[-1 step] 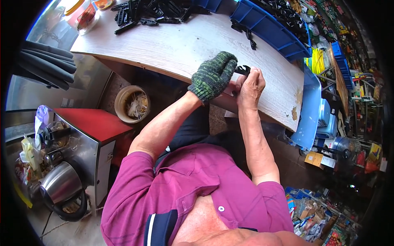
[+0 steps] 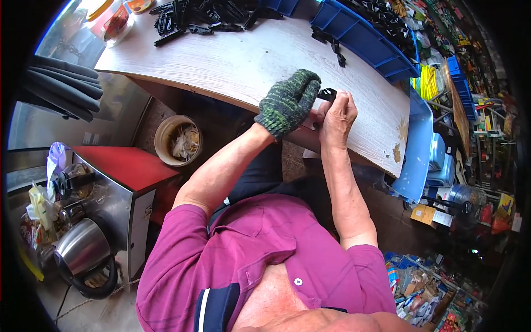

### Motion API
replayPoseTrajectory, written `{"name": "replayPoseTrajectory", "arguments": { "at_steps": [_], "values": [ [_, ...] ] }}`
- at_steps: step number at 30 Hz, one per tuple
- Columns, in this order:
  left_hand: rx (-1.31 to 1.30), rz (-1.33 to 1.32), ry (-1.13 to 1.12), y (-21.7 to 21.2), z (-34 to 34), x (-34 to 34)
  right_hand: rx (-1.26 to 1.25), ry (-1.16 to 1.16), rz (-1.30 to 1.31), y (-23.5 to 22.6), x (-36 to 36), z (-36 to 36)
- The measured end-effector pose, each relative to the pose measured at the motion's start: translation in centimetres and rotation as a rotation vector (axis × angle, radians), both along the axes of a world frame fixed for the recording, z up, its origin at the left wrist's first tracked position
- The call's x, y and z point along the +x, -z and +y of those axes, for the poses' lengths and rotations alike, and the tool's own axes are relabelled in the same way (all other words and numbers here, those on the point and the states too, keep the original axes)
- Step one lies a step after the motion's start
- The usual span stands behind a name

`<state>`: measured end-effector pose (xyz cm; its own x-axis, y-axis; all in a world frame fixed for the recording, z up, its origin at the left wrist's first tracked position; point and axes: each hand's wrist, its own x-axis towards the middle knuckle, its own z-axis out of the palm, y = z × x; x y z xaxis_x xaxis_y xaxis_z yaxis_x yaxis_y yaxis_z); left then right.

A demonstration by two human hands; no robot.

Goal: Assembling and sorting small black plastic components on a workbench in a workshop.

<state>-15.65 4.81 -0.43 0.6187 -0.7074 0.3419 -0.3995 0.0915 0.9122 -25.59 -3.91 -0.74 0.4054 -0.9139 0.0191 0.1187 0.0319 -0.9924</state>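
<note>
My left hand point(image 2: 287, 102), in a dark green knitted glove, and my bare right hand point(image 2: 337, 113) meet at the near edge of a pale wooden table point(image 2: 249, 61). Both are closed on a small black plastic part point(image 2: 327, 93), which the fingers mostly hide. A pile of similar black parts point(image 2: 204, 14) lies at the table's far side. Two loose black pieces point(image 2: 332, 44) lie just beyond my hands. A blue bin point(image 2: 365, 33) with more black parts stands at the far right.
A round bucket with scraps point(image 2: 178, 141) stands under the table to the left. Beside it are a red-topped metal cabinet point(image 2: 124, 166) and a steel kettle point(image 2: 80, 252). A blue plastic seat point(image 2: 417, 149) is right of the table, with crowded goods shelves beyond.
</note>
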Motion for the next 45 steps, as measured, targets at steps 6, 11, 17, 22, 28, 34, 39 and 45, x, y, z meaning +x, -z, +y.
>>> {"name": "replayPoseTrajectory", "arguments": {
  "at_steps": [6, 11, 17, 22, 28, 34, 39, 45],
  "values": [
    [0.046, 0.024, -0.055, -0.1, -2.4, -2.8, -0.262, 0.062, 0.024, 0.6, -0.6, -1.0],
    [0.073, -0.05, 0.037, 0.8, -1.9, -1.9, -0.213, 0.069, 0.052, -1.2, -0.4, 0.1],
    [0.473, -0.383, -0.43, -1.2, 0.3, 9.9, 0.106, -0.068, -0.145, -0.9, -0.7, 0.0],
    [0.808, -0.527, -0.536, -1.0, 2.4, 18.3, 0.192, -0.02, -0.155, -1.7, 0.1, -0.3],
    [0.553, -0.792, -0.42, -0.4, 3.8, 13.8, 0.354, 0.319, -0.001, -3.7, -0.8, -4.4],
    [0.524, -0.854, -0.197, -0.7, 4.4, 10.4, 0.242, 0.747, -0.051, -4.9, -5.9, -14.0],
    [0.371, -0.725, -0.138, -0.9, 1.5, 8.4, 0.251, 0.592, 0.113, -4.0, -5.0, -14.4],
    [0.269, -0.747, -0.115, -0.5, 0.1, 7.7, 0.138, 0.188, 0.361, -3.4, 0.7, -11.8]
  ]
}}
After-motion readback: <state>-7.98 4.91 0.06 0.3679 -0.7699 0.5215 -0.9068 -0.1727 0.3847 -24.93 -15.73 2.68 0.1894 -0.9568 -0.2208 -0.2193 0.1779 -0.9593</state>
